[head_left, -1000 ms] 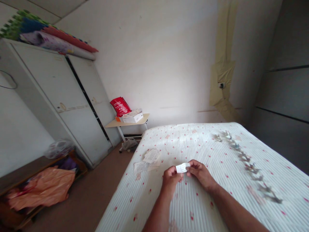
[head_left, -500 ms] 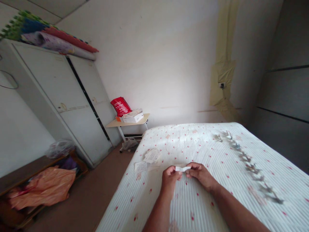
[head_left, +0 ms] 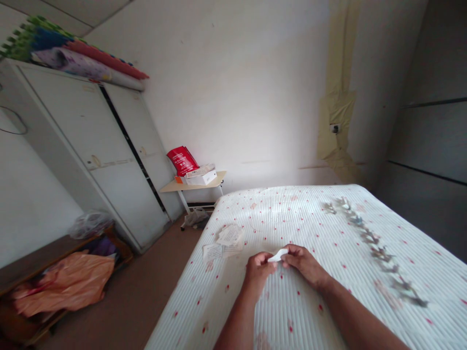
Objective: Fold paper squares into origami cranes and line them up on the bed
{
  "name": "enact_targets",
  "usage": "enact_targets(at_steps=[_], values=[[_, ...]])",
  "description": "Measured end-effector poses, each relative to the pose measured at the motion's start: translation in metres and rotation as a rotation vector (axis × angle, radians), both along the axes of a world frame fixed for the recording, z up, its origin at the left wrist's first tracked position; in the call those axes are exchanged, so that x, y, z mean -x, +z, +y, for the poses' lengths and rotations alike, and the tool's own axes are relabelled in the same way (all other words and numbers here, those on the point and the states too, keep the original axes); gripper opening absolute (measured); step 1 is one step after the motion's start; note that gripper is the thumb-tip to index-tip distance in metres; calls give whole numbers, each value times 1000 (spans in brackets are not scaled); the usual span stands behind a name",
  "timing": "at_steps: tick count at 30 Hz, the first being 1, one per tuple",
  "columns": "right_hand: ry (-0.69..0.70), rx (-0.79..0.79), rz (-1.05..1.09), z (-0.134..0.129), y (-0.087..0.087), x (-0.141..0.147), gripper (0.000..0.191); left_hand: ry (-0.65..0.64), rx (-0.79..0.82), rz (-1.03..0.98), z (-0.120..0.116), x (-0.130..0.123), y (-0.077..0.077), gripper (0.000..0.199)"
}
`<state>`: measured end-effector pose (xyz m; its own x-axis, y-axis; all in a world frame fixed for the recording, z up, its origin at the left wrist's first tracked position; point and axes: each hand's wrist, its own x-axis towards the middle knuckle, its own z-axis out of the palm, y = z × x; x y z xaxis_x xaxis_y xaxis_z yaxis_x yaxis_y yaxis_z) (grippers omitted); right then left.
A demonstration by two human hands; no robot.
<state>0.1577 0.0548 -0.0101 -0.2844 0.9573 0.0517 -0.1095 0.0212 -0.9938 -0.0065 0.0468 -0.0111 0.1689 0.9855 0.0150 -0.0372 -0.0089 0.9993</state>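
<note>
Between my two hands is a small folded piece of white paper, held just above the bed. My left hand pinches its left end between thumb and fingers. The right end is gripped by my right hand, also in a pinch. Left of my hands, several sheets of printed paper lie overlapping on the patterned mattress. A line of small folded-looking pieces runs down the right side of the bed; their exact kind is too blurred to tell.
A small table by the wall carries a red bag and a white box. A grey cabinet stands at left with rolled mats on top. Orange plastic lies in a low wooden frame.
The paper strip, nearly level before, is now tilted, its left end lower and its right end higher. My left hand has shifted slightly right and down; my right hand has hardly moved.
</note>
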Motion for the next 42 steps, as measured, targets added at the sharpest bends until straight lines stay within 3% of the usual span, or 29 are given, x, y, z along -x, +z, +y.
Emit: enact_targets(at_steps=[6,15,20,25,30,35,42], values=[[53,-14,15,2,-2,-2,21,27,12,-23,-1,-2,3,21],[54,-18,-1,0,0,0,13,58,4,104,1,-3,0,19],[39,-37,-21,1,-3,1,8,82,-109,219,-1,-2,4,18],[-3,-35,-55,2,-3,5,11,119,-259,334,2,-1,-3,16],[-19,-56,-89,1,-3,7,16,173,-287,409,3,-4,-6,16],[-22,-85,-130,1,-5,8,19,193,-268,328,1,-7,-1,15],[-9,-165,-144,2,-8,8,14,255,-267,303,1,-9,-11,15]])
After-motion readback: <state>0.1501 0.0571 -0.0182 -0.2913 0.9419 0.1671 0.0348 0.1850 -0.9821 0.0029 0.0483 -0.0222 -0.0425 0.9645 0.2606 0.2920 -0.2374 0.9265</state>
